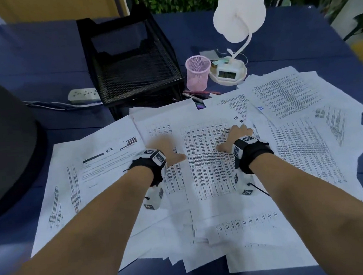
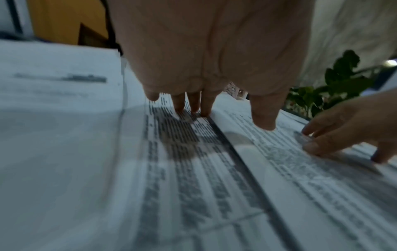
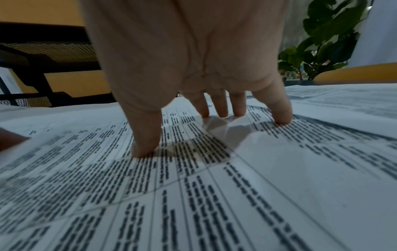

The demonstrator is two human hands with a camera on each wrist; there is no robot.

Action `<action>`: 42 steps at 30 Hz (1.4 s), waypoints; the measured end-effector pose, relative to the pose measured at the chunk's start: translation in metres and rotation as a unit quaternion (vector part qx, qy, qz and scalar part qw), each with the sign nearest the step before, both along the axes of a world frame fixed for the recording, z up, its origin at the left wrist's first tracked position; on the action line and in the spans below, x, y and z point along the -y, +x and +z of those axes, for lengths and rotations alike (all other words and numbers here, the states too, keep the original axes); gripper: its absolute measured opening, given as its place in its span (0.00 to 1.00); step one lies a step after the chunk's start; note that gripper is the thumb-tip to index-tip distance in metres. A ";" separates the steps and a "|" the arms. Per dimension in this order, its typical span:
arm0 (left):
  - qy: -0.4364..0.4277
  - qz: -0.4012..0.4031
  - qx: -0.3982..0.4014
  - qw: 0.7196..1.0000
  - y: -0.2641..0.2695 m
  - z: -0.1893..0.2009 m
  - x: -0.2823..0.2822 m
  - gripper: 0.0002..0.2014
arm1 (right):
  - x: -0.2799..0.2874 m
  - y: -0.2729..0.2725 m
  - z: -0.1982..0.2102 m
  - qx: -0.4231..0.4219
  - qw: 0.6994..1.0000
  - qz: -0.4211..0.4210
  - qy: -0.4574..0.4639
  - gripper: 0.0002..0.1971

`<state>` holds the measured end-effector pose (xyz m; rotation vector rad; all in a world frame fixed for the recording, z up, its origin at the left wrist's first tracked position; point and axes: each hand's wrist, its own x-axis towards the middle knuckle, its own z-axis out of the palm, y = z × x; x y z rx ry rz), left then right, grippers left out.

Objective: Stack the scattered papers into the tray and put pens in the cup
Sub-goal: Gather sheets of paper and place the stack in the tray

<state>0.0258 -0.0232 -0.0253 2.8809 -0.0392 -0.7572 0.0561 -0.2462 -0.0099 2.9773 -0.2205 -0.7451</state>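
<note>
White papers lay scattered over the table before the empty tray; we pressed both hands' spread fingers flat on them, gripping nothing, presumably to gather them.

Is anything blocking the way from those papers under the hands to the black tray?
Nothing visible does. Both the left hand and right hand rest directly on the papers, and the black mesh tray just beyond them looks open and empty on top.
</note>
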 end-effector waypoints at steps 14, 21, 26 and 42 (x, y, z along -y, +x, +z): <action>-0.511 0.301 0.103 0.798 -0.001 0.000 -0.003 0.19 | 0.016 0.011 -0.002 0.110 0.909 -0.195 0.350 0.44; -0.442 0.294 0.120 0.839 -0.004 -0.009 -0.055 0.15 | -0.016 0.024 -0.005 0.054 0.901 -0.169 0.397 0.17; -0.170 0.274 0.210 0.923 -0.003 -0.023 -0.109 0.24 | -0.038 0.025 -0.021 0.003 0.945 -0.127 0.300 0.12; -0.012 0.112 -0.032 0.993 0.027 0.017 -0.188 0.36 | -0.046 0.029 -0.019 -0.025 0.957 -0.127 0.258 0.02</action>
